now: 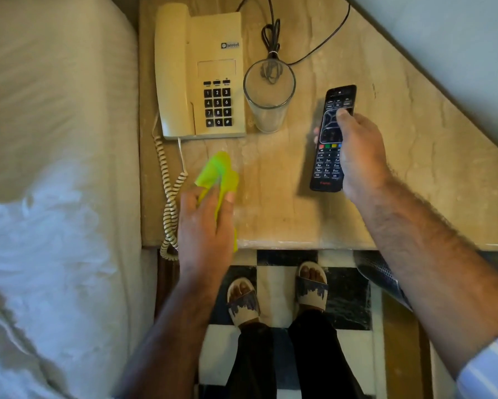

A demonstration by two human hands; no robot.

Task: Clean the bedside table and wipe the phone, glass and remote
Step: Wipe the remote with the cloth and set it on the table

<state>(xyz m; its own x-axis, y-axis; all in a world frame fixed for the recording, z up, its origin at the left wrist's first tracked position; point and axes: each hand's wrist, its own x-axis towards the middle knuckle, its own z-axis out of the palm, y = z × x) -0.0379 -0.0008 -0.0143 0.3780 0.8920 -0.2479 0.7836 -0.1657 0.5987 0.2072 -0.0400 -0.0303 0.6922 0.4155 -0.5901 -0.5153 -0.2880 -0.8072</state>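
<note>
Phone (201,73): "beetel" logo, keypad 1-9, *, 0, #. Remote (332,139): btn labels too blurred to read.

Striped cuff (489,367), patterned slides (311,286), seemingly dark trousers (314,361).

Cream phone (201,73), blk remote (332,139), lime cloth (217,174)

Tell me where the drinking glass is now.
In the head view, the glass stands upright on the bedside table, between the phone on its left and the remote on its right.
</note>
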